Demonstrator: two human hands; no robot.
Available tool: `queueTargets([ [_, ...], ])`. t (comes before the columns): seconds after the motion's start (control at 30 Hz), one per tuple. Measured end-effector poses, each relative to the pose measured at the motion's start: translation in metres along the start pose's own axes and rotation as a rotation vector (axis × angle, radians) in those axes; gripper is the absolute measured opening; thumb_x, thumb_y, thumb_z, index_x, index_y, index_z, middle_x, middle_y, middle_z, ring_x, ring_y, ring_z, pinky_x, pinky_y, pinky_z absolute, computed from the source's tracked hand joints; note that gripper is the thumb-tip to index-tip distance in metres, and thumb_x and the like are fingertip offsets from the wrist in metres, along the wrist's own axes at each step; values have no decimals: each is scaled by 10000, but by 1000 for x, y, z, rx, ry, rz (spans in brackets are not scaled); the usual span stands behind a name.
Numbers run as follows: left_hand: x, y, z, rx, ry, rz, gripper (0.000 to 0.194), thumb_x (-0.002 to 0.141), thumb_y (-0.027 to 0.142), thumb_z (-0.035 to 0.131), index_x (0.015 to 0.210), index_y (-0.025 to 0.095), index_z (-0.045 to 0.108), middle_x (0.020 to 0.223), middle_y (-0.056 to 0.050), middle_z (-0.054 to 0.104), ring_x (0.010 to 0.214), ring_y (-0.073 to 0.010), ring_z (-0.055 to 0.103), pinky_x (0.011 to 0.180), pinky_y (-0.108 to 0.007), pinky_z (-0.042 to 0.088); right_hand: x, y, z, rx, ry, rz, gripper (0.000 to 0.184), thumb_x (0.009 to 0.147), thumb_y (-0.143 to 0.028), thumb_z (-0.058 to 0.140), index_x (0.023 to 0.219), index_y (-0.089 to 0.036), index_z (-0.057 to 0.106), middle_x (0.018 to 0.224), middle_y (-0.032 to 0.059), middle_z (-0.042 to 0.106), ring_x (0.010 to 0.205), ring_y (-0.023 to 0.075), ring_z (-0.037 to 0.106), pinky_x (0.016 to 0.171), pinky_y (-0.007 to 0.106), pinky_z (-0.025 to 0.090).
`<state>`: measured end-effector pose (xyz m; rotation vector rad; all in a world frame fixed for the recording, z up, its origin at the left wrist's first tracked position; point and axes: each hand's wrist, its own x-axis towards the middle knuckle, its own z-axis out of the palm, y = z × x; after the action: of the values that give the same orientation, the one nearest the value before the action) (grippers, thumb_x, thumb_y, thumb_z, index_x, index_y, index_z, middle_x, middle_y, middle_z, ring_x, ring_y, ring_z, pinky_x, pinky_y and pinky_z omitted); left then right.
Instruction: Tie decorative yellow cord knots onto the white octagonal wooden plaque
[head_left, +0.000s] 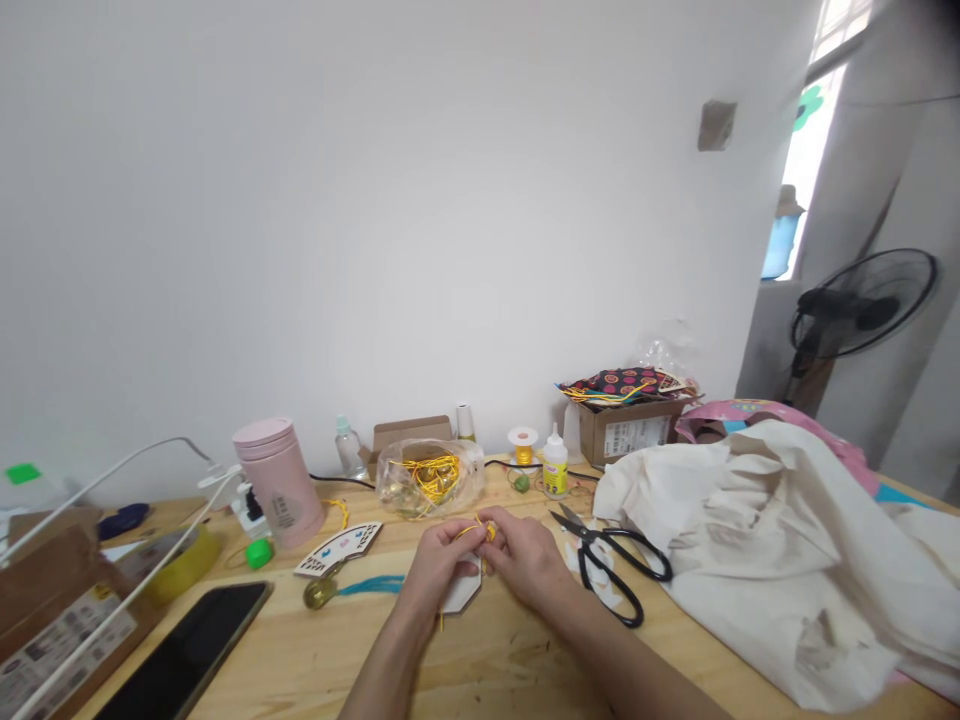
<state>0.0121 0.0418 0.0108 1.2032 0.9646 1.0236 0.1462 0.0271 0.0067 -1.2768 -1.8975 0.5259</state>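
Note:
My left hand (442,560) and my right hand (521,555) meet over the wooden table, fingers pinched together on a yellow cord (489,530). A loose end of it hangs down below my left hand. Beneath my hands lies a white flat piece with angled corners (461,592), partly covered by them. To the left, a blue tassel (371,585) runs out from a round brass-coloured bead (320,593). Close by is a fan-shaped card (341,550) with printed characters. Black-handled scissors (611,560) lie opened to the right of my right hand, over white scraps.
Along the wall stand a pink tumbler (279,485), a clear bag of yellow cords (431,478), a glue bottle (555,465), a yellow thread spool (523,447) and a filled cardboard box (626,432). Crumpled off-white cloth (750,530) covers the right side; a phone (187,650) lies left.

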Motion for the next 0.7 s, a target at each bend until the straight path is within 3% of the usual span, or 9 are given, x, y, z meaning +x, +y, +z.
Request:
queueTargets([
  [0.13,1,-1,1,40,76,4,234,572,335,624,552,104,594,455,2,558,391,-66,463,374,-150,327,-1,0,1,-50,-23,-20,282,693,-334,499,966,-266,519,606,-17,599,547,122,507,478,203,242],
  [0.7,1,2,1,295,130,111,270,569,368,592,548,101,625,394,41,492,338,-47,313,359,-174,219,-3,-10,-8,-190,-73,8,269,752,-377,397,931,-238,544,685,-20,611,606,99,515,499,181,265],
])
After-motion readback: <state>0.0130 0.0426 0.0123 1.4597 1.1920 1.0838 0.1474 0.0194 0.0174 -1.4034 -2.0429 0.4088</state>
